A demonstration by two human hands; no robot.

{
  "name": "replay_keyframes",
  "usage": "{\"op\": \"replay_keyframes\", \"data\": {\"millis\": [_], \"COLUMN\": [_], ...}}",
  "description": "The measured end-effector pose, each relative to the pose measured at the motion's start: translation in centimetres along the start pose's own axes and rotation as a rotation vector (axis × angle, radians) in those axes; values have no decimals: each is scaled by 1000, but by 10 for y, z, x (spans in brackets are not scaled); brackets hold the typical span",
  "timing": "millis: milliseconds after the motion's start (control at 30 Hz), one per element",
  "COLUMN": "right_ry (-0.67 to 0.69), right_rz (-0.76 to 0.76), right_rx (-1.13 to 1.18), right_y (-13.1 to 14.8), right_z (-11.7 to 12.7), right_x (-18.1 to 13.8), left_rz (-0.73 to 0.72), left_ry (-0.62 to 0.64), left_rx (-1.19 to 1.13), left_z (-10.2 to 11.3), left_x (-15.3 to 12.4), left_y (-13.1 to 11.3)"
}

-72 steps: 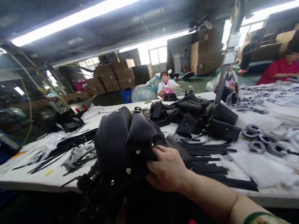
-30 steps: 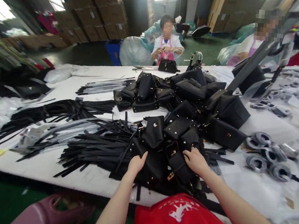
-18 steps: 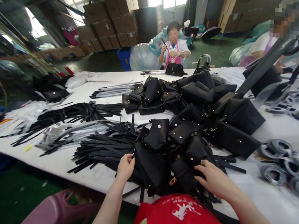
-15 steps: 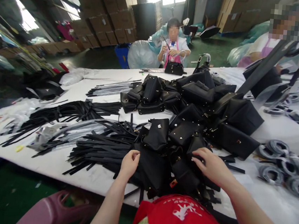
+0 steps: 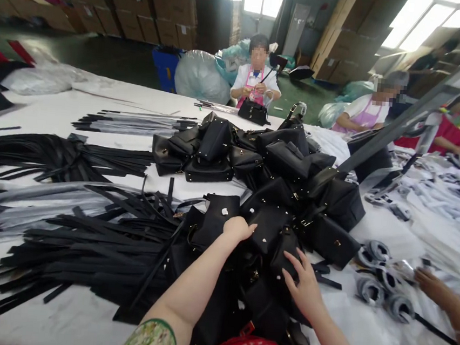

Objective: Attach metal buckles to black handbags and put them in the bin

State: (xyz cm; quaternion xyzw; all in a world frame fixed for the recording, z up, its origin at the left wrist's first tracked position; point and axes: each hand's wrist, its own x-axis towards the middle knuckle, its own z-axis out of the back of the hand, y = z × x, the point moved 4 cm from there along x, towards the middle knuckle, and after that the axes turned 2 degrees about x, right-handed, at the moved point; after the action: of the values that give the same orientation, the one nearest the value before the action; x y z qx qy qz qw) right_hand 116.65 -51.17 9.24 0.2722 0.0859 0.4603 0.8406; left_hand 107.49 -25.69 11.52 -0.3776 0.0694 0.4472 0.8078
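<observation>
My left hand [image 5: 239, 229] reaches forward over the pile, against a small black handbag [image 5: 213, 214] with a white patch. Its thumb points right; the other fingers are mostly hidden, so a grip cannot be confirmed. Fingers spread, my right hand [image 5: 304, 282] is open over another black bag [image 5: 281, 256] and appears to touch its side. Between my hands lies a black handbag [image 5: 268, 225] with small metal studs. More black bags and a red tag [image 5: 247, 327] are close to my body, partly covered by my arms.
Bundles of black straps [image 5: 95, 257] cover the table's left side. Behind my hands is a heap of black bags [image 5: 212, 143]. Rolled strips [image 5: 371, 289] and a co-worker's hand [image 5: 431, 284] are at right. A slanted metal post [image 5: 393, 123] rises there. Co-workers sit across the table.
My left hand has moved forward and right, from the near bag's edge to the bags farther in. My right hand has spread its fingers. The view has turned right, and a co-worker's hand now shows.
</observation>
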Motion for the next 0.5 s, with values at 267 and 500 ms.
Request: {"op": "replay_keyframes", "data": {"millis": [267,500], "right_ry": [-76,-139], "right_rz": [-94,-125], "right_rx": [198,319], "right_y": [-25,-34], "right_z": [10,23], "right_x": [-10,-24], "left_rz": [-80,-391], "left_ry": [165,-11], "left_rx": [-202,-277], "left_z": [-37,-1], "left_x": [-24,-123], "left_y": [-18,-44]}}
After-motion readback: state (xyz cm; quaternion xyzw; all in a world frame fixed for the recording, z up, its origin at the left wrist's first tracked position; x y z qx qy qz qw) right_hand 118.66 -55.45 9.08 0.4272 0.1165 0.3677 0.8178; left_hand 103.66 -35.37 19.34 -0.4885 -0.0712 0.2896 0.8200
